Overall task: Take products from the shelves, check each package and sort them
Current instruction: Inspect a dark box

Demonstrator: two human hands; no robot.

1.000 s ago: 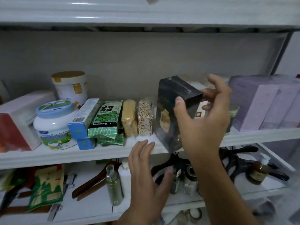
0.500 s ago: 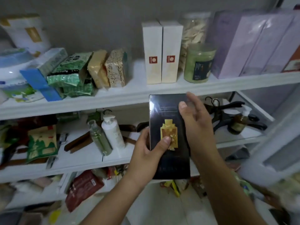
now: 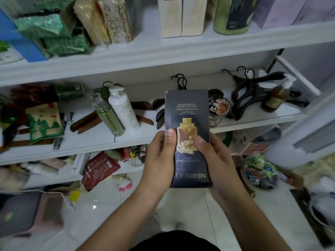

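Note:
A tall black box (image 3: 187,109) with a gold bottle picture and white lettering stands upright in front of me, its printed face toward the camera. My left hand (image 3: 158,160) grips its left edge, thumb on the front. My right hand (image 3: 215,160) grips its right edge, thumb also on the front. The box is held in the air in front of the middle shelf (image 3: 101,144), off every shelf.
The upper shelf (image 3: 145,57) carries green packets (image 3: 52,31), grain bricks (image 3: 116,19), two white cartons (image 3: 181,17) and a green jar (image 3: 232,15). On the middle shelf are two pump bottles (image 3: 121,109), black hangers (image 3: 246,91) and a brown bottle (image 3: 273,98). Bags and clutter lie on the tiled floor (image 3: 188,211).
The black box came off the upper shelf and down to chest height. My left hand joined my right on it, and both thumbs now lie on its front. The view tilted downward.

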